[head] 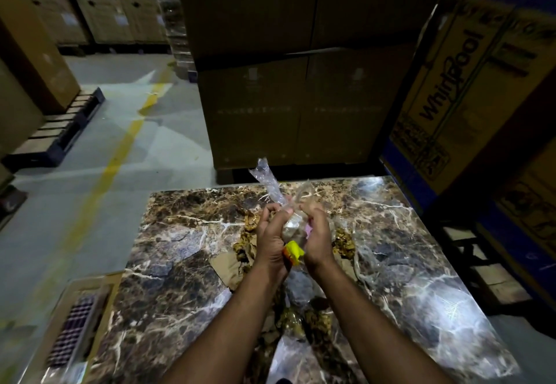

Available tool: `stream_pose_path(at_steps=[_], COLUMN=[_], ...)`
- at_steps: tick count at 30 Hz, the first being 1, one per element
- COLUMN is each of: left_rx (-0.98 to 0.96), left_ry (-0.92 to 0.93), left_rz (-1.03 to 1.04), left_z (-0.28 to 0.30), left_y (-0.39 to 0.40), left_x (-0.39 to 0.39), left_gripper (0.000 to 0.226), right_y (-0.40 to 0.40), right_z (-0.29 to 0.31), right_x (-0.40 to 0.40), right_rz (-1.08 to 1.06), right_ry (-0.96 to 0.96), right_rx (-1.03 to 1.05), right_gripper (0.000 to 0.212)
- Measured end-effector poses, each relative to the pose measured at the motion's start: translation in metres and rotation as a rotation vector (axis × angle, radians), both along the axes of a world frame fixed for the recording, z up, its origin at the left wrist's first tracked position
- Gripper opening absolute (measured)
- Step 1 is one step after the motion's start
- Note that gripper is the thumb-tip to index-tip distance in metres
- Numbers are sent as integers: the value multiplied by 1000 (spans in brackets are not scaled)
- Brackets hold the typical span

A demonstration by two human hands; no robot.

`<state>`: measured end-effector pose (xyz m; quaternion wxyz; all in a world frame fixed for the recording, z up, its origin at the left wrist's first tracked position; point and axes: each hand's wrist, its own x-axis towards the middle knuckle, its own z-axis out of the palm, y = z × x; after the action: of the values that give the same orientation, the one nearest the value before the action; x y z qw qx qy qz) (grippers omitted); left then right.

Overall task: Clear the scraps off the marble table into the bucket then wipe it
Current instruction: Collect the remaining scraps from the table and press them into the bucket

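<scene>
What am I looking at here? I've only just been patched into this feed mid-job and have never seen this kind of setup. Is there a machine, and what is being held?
There is no machine. This is one picture from a wide-angle camera worn on a person's head, looking forward and down at their own bare arms. The left hand and right hand are raised together over the marble table, both gripping a bunch of crumpled clear plastic scraps with a small yellow piece tucked between the palms. On the table lie brown dried-leaf scraps, a torn piece of cardboard and more clear plastic. Tall cardboard cartons stand behind the table. No bucket shows in this view.
</scene>
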<state>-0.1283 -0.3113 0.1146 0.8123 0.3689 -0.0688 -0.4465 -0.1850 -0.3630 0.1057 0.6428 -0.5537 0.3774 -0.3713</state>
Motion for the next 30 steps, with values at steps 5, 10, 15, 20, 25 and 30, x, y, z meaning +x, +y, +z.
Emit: stream_pose_path(at_steps=[5,10,15,20,25,30], left_rx=[18,54,113,148,163,-30], left_ry=[-77,-155,-150,-131,-97,139], left_rz=[96,117,211,273,308,150], left_z=[2,5,10,12,10,26], left_y=[-3,-2,-7,-12,-13,-9], left_x=[-5,-5,-8,-11,-3,-5], left_gripper=[20,43,16,12,10,44], right_y=[4,0,4,15,17,5], right_z=[13,12,10,13,13,28], right_x=[2,4,1,-12,-14,-1], right_rz=[-75,-48,-92,55,199,166], right_ry=[-58,-35,-13,-250,-103,-110], right_rx=[146,29,31,120,-255,-468], right_gripper=[21,44,26,38,53,35])
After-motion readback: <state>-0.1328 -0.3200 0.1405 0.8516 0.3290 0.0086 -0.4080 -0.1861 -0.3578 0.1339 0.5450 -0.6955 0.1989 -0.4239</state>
